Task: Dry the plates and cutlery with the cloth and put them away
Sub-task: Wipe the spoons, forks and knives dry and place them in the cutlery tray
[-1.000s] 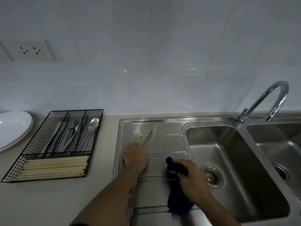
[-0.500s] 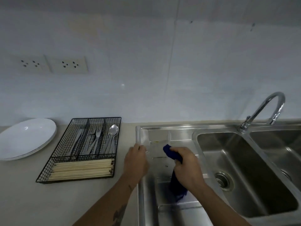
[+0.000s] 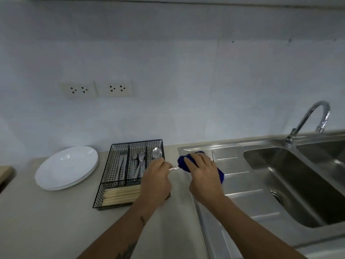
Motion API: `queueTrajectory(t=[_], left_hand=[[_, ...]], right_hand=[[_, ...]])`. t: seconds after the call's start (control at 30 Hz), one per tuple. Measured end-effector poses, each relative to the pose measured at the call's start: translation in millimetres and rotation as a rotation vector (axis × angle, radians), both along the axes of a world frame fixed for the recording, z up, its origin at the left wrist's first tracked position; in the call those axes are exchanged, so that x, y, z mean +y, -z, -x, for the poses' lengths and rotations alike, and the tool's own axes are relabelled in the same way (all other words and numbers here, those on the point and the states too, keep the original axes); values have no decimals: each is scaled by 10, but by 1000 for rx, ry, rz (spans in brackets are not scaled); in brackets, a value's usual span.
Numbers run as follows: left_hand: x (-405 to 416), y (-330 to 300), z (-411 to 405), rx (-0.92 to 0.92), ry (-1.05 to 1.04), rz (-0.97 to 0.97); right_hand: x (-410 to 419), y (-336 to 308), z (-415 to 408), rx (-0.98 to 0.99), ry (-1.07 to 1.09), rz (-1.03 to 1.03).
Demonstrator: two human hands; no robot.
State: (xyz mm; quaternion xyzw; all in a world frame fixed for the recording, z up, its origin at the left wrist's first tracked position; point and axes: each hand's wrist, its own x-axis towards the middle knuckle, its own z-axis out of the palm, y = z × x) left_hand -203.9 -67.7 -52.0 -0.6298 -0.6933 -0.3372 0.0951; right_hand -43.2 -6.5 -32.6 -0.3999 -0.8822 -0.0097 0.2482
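My left hand grips the handle end of a metal knife, held level above the counter's edge beside the sink. My right hand presses a dark blue cloth around the blade, hiding most of it. Just left of my hands stands a black wire cutlery tray holding knives, forks, a spoon and several chopsticks. A stack of white plates lies on the counter further left.
The steel drainboard and sink basin lie to the right, with a curved tap behind. Two wall sockets sit above the tray. A wooden edge shows at the far left.
My left hand lifted the knife off the drainboard and carried it left to the counter edge. My right hand brought the cloth up and wrapped it around the blade. The view shifted left.
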Motion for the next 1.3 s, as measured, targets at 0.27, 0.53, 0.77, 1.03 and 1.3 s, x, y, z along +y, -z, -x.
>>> queueTrajectory(t=[0.27, 0.53, 0.77, 1.03, 1.3], left_hand=[[-260, -75, 155, 10, -38, 150], [-66, -252, 93, -193, -19, 355], [-80, -261, 120, -256, -52, 443], [-13, -272, 224, -457, 3, 437], [-112, -60, 271, -1001, -88, 435]], right_hand=[[16, 99, -201, 168, 166, 127], [-87, -154, 45, 167, 36, -75], [-18, 64, -31, -47, 132, 32], [-50, 8, 194, -87, -14, -42], [271, -148, 103, 351, 141, 160]])
